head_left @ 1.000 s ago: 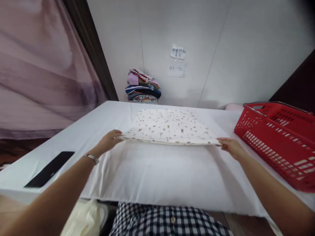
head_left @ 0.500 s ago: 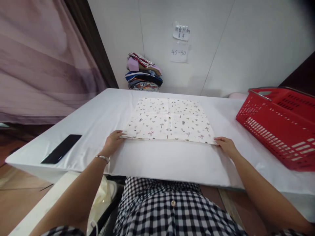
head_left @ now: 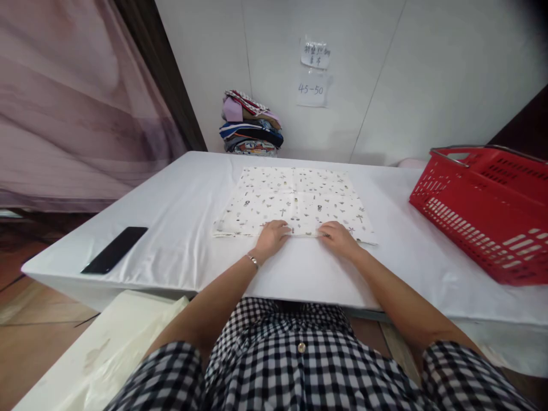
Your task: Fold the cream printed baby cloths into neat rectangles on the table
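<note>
A white cloth [head_left: 295, 200] with a small print of palm trees and other motifs lies folded into a flat rectangle on the white-covered table [head_left: 180, 211]. Layers show along its near edge, and crease lines cross its middle. My left hand [head_left: 273, 237] rests on that near edge, left of centre, fingers stretched out over the fabric. To the right of centre, my right hand [head_left: 338, 238] touches the same edge, its fingers pointing inward and lying on the cloth. A short gap separates the two hands. Both thumbs are hard to make out.
A red plastic basket [head_left: 479, 222] stands on the table's right side. On the left lies a black phone [head_left: 115, 250]. Folded fabrics [head_left: 252, 123] are stacked behind the far edge, against the wall. A white bench [head_left: 103, 342] with pale plastic is below left.
Both hands have let go of the near corners of the cloth and moved inward along its near edge towards the middle. The cloth stays in place.
</note>
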{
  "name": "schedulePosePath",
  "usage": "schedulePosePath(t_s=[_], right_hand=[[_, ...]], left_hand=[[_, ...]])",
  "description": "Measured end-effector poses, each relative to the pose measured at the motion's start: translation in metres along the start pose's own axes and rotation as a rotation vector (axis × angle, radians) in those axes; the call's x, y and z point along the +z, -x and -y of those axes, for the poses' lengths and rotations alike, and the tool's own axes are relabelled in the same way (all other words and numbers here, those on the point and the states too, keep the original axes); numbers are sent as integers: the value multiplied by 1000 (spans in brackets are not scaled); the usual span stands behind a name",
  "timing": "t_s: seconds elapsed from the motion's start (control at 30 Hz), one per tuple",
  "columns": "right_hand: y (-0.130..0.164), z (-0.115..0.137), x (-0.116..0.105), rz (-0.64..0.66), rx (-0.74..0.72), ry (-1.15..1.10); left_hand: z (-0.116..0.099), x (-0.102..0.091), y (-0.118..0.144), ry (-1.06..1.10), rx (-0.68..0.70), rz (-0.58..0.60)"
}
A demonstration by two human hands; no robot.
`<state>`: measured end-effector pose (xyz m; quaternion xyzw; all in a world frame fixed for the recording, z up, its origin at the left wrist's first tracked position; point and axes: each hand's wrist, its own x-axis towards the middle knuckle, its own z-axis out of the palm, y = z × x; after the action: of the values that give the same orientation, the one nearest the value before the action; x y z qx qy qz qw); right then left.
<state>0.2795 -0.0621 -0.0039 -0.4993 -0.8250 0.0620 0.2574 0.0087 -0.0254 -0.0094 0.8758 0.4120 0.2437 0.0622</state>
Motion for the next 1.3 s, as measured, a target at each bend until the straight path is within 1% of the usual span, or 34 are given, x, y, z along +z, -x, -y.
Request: schedulePosePath(t_s=[0.1, 0.2, 0.27, 0.43, 0.67, 0.77, 0.83, 0.87, 0.97, 1.0, 1.07, 1.2, 1.3], right_hand=[[-9, -1, 11, 37, 26, -3], [-5, -5, 18, -22, 63, -45], [-2, -6, 21, -73, 89, -96], [-1, -4, 24, -114, 154, -177], [-2, -1, 24, -178, 159, -201], [-2, -1, 24, -181, 164, -204], [-3, -1, 23, -175, 165, -199], [-4, -1, 23, -174, 165, -195], [-5, 0, 21, -172, 156, -189], [-5, 0, 21, -172, 150, -191], [-5, -1, 21, -172, 140, -196], [-5, -3, 22, -169, 156, -204], [-5, -3, 22, -170, 164, -213]], left_hand=[[-10, 12, -12, 75, -34, 0], [-11, 12, -14, 130, -76, -29], [-10, 12, -12, 147, -82, -28], [-10, 13, -13, 128, -97, -13], [-11, 13, -14, 111, -109, -12], [-14, 14, -14, 74, -112, -69], [-18, 16, -15, 13, -72, -113], [-20, 17, -16, -22, -28, -115], [-28, 21, -21, -105, 134, -43], [-30, 21, -23, -121, 163, -19], [-33, 22, -27, -135, 164, 7], [-35, 20, -34, -138, 119, 24], [-35, 21, -35, -112, 137, 31]])
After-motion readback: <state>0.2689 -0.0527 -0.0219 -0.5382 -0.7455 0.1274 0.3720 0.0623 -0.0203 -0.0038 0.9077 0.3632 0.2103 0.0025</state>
